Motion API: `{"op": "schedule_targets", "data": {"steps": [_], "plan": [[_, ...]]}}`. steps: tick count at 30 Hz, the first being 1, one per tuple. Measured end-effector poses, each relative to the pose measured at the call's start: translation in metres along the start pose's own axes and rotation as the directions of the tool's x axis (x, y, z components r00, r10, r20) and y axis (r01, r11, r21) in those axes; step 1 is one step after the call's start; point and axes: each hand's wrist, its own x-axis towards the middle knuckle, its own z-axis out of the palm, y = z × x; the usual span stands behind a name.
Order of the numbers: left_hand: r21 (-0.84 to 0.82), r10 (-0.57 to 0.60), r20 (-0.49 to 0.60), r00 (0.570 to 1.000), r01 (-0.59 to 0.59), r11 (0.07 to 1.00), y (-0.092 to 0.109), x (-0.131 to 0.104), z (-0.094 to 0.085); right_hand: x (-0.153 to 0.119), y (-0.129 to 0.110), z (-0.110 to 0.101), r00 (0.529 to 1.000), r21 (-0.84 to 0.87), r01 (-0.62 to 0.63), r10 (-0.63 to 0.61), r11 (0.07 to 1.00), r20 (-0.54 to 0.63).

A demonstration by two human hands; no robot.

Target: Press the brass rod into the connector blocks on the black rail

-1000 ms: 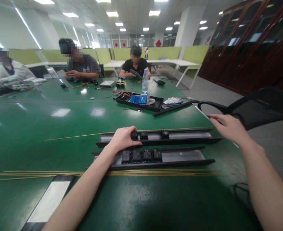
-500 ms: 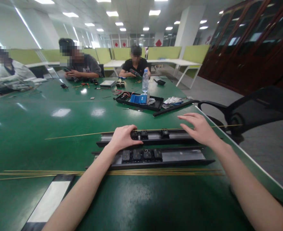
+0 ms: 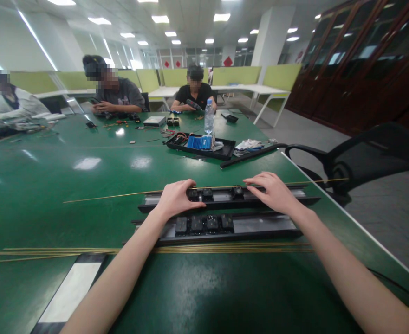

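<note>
Two long black channels with pale inner floors lie side by side on the table. The far channel (image 3: pixel 220 204) holds three small black blocks; a thin brass rod (image 3: pixel 100 198) runs along its far edge and past both ends. My left hand (image 3: pixel 176 197) is closed over this channel around its leftmost black block (image 3: pixel 192 194), thumb on the near wall. My right hand (image 3: pixel 272 192) is open, its thumb and fingertips apart beside the rightmost black block (image 3: pixel 238 192). Whether they touch it I cannot tell. Several black blocks (image 3: pixel 211 224) sit in the near channel (image 3: pixel 263 224).
More brass rods (image 3: pixel 204 249) lie in front of the channels. A black-and-white panel (image 3: pixel 70 287) is at lower left. Farther back are a black tray (image 3: pixel 227 149), a water bottle (image 3: pixel 209 118) and gloves (image 3: pixel 249 146). Several people sit around the table; a chair (image 3: pixel 367 153) stands right.
My right hand has moved left and slightly down, from above the channel's right part to beside the rightmost block. My left hand has stayed in place.
</note>
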Motion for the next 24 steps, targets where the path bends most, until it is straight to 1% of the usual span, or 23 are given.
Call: {"op": "schedule_targets", "data": {"steps": [5,11,16,24], "plan": [[-0.026,0.006,0.002,1.000,-0.006,1.000,-0.001,0.000,0.001,0.001,-0.002,0.005,1.000,0.028,0.024,-0.024,0.999,-0.009],[-0.062,0.005,0.000,1.000,-0.005,0.998,-0.002,0.000,0.003,0.003,-0.017,0.011,0.993,0.020,0.025,-0.023,0.999,-0.117],[-0.053,0.007,0.002,1.000,-0.007,0.999,-0.002,0.000,0.003,0.003,-0.021,0.015,0.994,0.033,0.014,-0.010,0.999,-0.109],[-0.056,-0.004,0.008,1.000,0.004,0.998,-0.001,0.001,0.002,0.002,-0.019,0.018,0.991,0.081,-0.044,0.053,0.996,-0.124]]}}
